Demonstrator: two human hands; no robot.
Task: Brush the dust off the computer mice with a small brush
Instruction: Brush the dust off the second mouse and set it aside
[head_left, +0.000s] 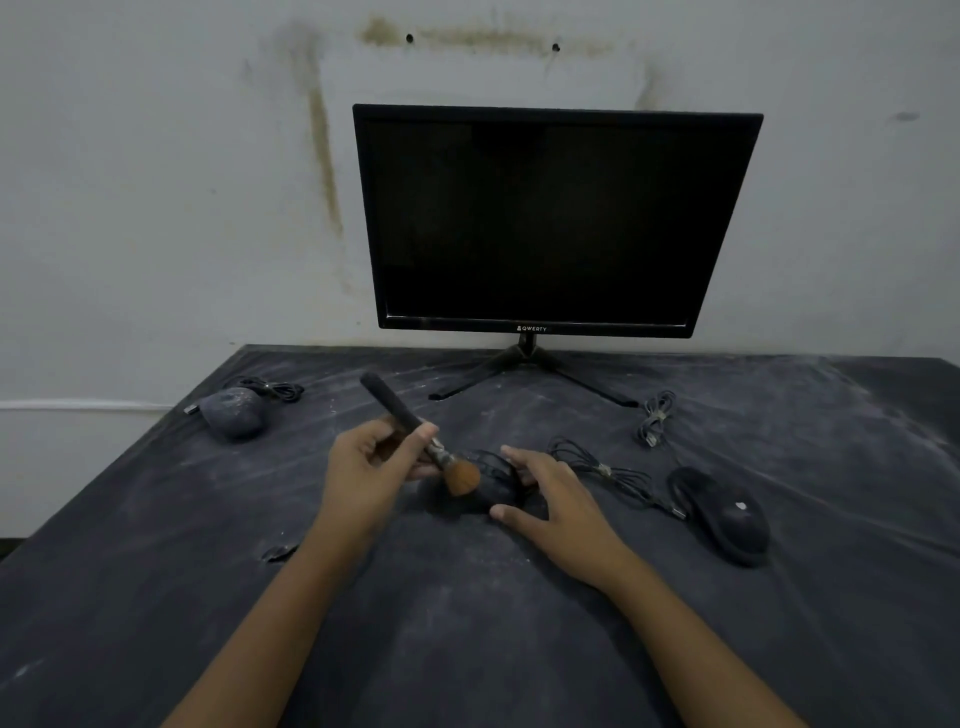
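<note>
My left hand (371, 470) grips a small brush (415, 434) by its dark handle, and the orange bristles touch a black mouse (493, 493) at the middle of the table. My right hand (550, 506) holds that mouse between thumb and fingers and hides part of it. A dust-covered mouse (234, 413) lies at the far left with its coiled cable. Another black mouse (727, 517) lies to the right.
A black monitor (550, 223) on a tripod stand rises at the back against the stained wall. Bundled cables (655, 418) lie right of centre. The table (467, 623) is covered by a dark cloth streaked with dust.
</note>
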